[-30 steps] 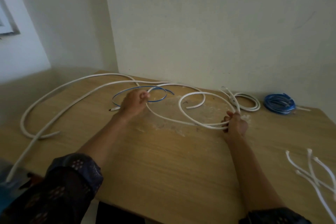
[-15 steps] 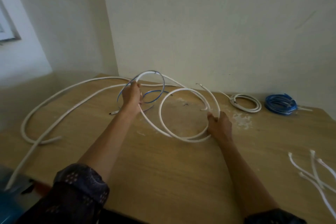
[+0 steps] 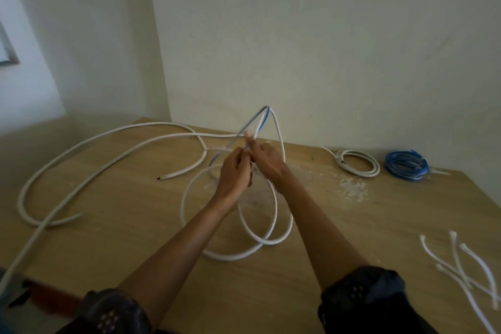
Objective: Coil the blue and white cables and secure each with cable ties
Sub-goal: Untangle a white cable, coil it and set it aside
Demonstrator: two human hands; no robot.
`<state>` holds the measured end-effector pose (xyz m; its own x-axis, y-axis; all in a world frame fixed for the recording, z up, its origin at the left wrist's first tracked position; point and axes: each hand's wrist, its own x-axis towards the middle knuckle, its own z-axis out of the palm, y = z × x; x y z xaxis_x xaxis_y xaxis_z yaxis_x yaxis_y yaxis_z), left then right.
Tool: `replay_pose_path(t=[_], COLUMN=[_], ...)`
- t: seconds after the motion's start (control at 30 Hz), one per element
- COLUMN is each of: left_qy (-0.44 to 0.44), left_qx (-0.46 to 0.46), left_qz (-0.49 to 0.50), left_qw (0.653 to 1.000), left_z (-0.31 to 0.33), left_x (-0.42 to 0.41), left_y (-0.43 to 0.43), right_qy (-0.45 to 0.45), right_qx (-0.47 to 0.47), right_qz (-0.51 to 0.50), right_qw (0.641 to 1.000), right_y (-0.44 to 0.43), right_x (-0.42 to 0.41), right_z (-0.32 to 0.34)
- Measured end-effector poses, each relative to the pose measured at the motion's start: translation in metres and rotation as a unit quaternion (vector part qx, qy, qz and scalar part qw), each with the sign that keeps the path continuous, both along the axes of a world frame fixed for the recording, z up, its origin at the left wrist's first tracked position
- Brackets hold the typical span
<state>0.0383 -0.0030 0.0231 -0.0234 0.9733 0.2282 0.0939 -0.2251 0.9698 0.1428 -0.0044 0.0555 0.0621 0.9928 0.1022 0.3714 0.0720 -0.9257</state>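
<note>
My left hand (image 3: 235, 171) and my right hand (image 3: 267, 161) meet above the middle of the wooden table (image 3: 135, 225), both closed on loops of a white cable (image 3: 187, 198). A thin blue cable (image 3: 261, 123) runs through the same grip and arches up with the white one toward the wall. Two or three white loops hang below the hands onto the table. The rest of the white cable trails left in a long curve (image 3: 89, 171). Several white cable ties (image 3: 461, 260) lie at the right.
A coiled white cable (image 3: 357, 163) and a coiled blue cable (image 3: 406, 165) rest at the back right by the wall. White debris (image 3: 352, 187) speckles the table near them. The table's left edge drops off at the lower left, where the cable runs over it.
My hands have come together from about a loop's width apart. The white loops were lifted and gathered into one bunch, with the blue cable raised along with them.
</note>
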Motion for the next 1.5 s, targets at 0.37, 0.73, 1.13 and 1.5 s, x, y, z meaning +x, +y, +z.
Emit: replay_pose_path(t=[0.37,0.73,1.13,1.5], left_qy=[0.425,0.67,-0.402,-0.588], left_qx=[0.17,0.003,-0.042,-0.216], left_qz=[0.012,-0.22,0.1,0.143], left_qw=[0.889,0.709,0.909,0.766], left_z=[0.033,0.026,0.082,-0.016], left_x=[-0.066,0.017,-0.109,-0.159], left_y=[0.075,0.109,0.15,0.103], right_qy=[-0.376,-0.458,-0.376,-0.379], right_qx=[-0.013,0.066,0.066,0.073], right_qz=[0.049,0.044,0.05,0.016], right_qw=[0.925,0.885,0.923,0.922], right_y=[0.02,0.007,0.012,0.004], right_x=[0.0,0.014,0.023,0.051], right_z=[-0.069,-0.1,-0.092,-0.075])
